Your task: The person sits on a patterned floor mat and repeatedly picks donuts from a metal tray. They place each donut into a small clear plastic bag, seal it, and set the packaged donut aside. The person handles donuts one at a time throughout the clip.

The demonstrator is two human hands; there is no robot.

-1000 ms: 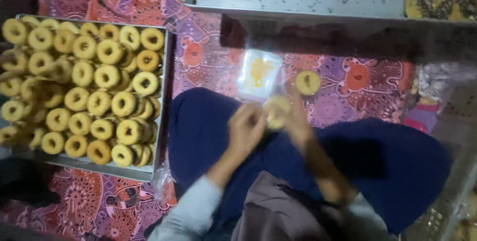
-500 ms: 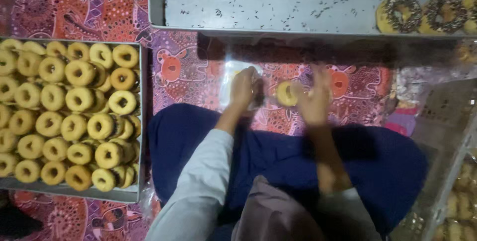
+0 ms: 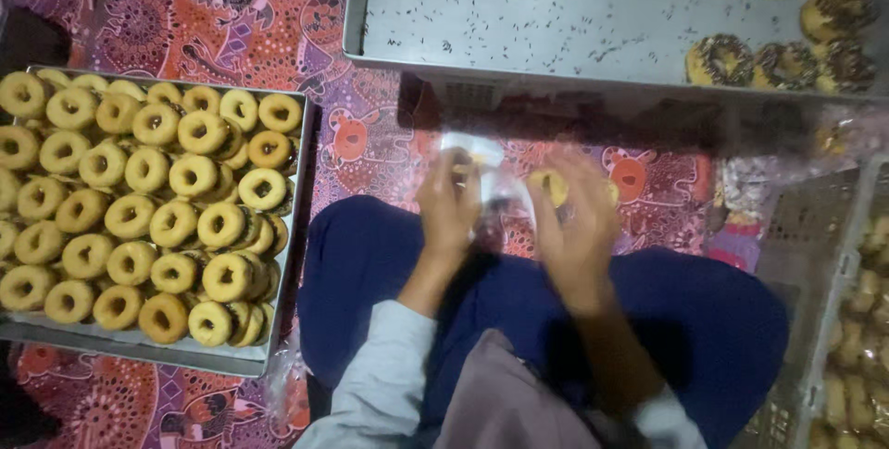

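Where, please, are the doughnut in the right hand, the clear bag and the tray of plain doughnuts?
doughnut (image 3: 553, 185), head view, its pale top.
clear bag (image 3: 472, 148), head view, upper edge.
tray of plain doughnuts (image 3: 231, 361), head view, bare near rim.

A metal tray of plain doughnuts is seen left; sprinkled doughnuts are laid on a far tray over patterned cloth.

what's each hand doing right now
Left hand: closed on a clear bag.
Right hand: closed on a donut, next to the bag.
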